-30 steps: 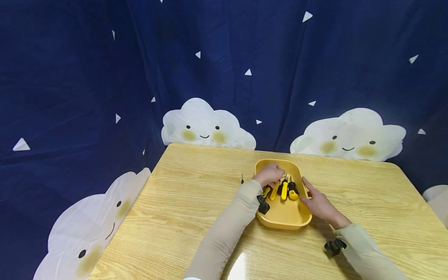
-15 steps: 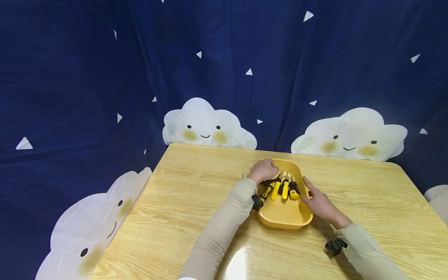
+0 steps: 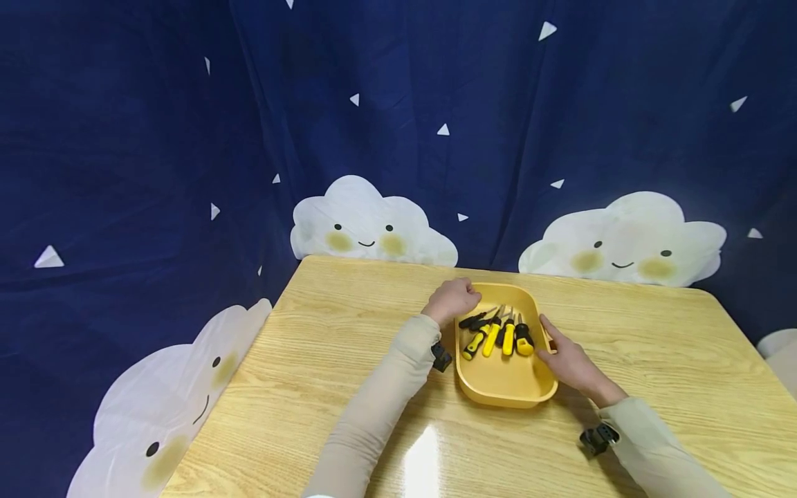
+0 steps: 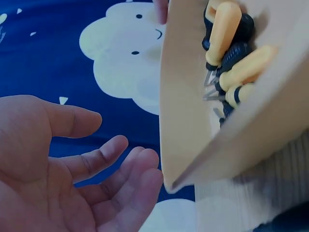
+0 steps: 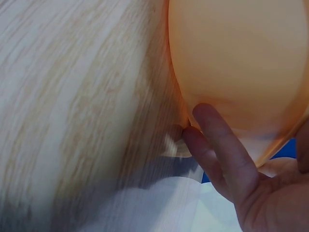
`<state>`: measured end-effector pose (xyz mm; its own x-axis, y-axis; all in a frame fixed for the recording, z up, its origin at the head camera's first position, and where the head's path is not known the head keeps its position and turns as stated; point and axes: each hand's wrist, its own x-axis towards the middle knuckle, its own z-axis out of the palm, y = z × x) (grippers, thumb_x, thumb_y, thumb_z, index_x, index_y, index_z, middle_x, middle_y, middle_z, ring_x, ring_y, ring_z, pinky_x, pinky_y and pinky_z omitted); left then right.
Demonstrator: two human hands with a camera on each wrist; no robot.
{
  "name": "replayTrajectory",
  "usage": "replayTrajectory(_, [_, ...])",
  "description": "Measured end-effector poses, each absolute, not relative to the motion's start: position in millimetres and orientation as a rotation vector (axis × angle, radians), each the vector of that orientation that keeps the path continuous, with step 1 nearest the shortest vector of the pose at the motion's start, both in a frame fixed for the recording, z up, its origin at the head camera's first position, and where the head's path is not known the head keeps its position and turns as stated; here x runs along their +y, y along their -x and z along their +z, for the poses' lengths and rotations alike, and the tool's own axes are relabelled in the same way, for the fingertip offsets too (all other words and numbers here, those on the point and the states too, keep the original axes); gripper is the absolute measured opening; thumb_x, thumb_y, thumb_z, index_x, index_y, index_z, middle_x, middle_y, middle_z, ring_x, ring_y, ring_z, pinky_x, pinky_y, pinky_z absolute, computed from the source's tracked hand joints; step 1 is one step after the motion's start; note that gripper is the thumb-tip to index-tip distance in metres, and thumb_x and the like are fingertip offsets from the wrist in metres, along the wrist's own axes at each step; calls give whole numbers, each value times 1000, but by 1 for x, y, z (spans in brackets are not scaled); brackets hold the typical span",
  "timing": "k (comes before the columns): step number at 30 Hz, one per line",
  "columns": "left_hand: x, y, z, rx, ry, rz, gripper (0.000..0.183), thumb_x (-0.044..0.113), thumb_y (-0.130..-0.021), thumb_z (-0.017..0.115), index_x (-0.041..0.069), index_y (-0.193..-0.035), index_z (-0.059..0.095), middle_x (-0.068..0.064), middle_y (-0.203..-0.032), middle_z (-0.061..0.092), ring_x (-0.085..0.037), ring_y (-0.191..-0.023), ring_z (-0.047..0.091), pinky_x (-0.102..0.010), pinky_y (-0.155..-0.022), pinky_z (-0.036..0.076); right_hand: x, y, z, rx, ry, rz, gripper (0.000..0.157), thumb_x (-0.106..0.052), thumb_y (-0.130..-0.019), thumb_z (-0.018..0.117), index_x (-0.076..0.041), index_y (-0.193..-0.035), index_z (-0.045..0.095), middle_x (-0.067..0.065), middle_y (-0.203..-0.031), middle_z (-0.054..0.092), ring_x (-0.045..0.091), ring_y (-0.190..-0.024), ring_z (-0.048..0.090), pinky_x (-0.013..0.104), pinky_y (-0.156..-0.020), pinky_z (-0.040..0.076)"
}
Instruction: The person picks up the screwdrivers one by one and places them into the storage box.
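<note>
A yellow-orange plastic tray (image 3: pixel 506 384) stands on the wooden table with several screwdrivers lying in it. Two have slim yellow handles, one being this screwdriver (image 3: pixel 492 339); a stubby screwdriver (image 3: pixel 524 342) is black and yellow. Black-handled screwdrivers (image 3: pixel 472 320) lie at the left wall. My left hand (image 3: pixel 452 301) is just outside the tray's upper left rim. In the left wrist view its fingers (image 4: pixel 140 169) are loosely bent, holding nothing. My right hand (image 3: pixel 571 361) grips the tray's right wall, thumb at the rim and fingers (image 5: pixel 227 150) against the outside.
The wooden table (image 3: pixel 349 346) extends around the tray on all sides. Behind and to the left hangs a dark blue curtain (image 3: pixel 398 124) with smiling white clouds. Each wrist carries a small black camera, such as the right-wrist camera (image 3: pixel 599 440).
My left hand has moved left out of the tray to beyond its rim, uncovering the black-handled screwdrivers. My right hand keeps its place on the tray wall.
</note>
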<state>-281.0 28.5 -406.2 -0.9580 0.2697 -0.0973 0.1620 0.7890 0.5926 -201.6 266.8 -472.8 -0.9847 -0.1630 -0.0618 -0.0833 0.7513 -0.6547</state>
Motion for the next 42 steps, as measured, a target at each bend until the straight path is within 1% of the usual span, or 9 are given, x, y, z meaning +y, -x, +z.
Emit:
replayTrajectory(6, [12,282,-407,2839,-356,881,29,26,-94,49,15,-69,41,3,-58,34,-12,-49,29,-25,-46,22,267,202,-474,2822,193,-1051,71,-11,-94,51,-2,-150,9,40,-118,50,42,-100,57,44,-78,49])
replayTrajectory(13, [-3,286,-413,2863,-323,806,26,31,-95,49,16,-73,46,3,-64,42,-12,-54,38,-26,-49,30,267,201,-474,2805,187,-1047,72,-12,-95,51,-3,-150,6,41,-121,47,44,-104,55,47,-81,49])
replayTrajectory(22, [-18,288,-427,2864,-255,752,25,24,-93,48,15,-70,42,2,-59,35,-13,-50,29,-26,-45,25,266,201,-474,2811,189,-1037,72,-13,-95,51,-3,-150,7,40,-119,49,40,-99,58,43,-77,50])
replayTrajectory(26, [-22,289,-433,2859,-235,699,21,19,-90,49,15,-71,43,1,-60,37,-14,-51,32,-27,-46,27,266,201,-474,2812,189,-1040,71,-12,-94,51,-3,-150,8,40,-120,48,41,-101,57,42,-77,50])
replayTrajectory(29, [-24,290,-438,2861,-238,654,14,18,-89,51,14,-76,47,-1,-66,43,-16,-56,39,-29,-49,31,265,202,-474,2811,189,-1048,71,-11,-94,51,-3,-150,8,40,-120,48,41,-102,57,42,-77,50])
replayTrajectory(32, [-24,289,-444,2863,-230,616,9,19,-88,53,11,-87,55,-4,-75,52,-18,-61,45,-31,-52,36,266,202,-475,2812,194,-1047,71,-11,-94,51,-2,-150,8,40,-119,49,41,-101,57,43,-77,50])
replayTrajectory(35, [-24,289,-450,2872,-212,574,22,20,-87,56,8,-104,60,-7,-86,60,-19,-66,50,-34,-56,42,266,202,-476,2813,196,-1048,71,-11,-94,51,-2,-150,8,40,-120,48,42,-102,56,44,-78,50])
replayTrajectory(38, [-22,287,-456,2877,-186,530,32,23,-86,59,7,-113,60,-8,-91,63,-21,-68,54,-37,-59,46,265,201,-476,2817,192,-1044,71,-11,-94,51,-2,-150,9,40,-120,48,42,-102,56,44,-78,50])
replayTrajectory(42, [-20,286,-462,2870,-162,469,30,27,-86,61,6,-108,59,-8,-85,62,-20,-67,54,-38,-60,47,266,202,-475,2818,187,-1037,71,-12,-95,51,-2,-150,8,40,-120,48,43,-103,56,46,-80,49])
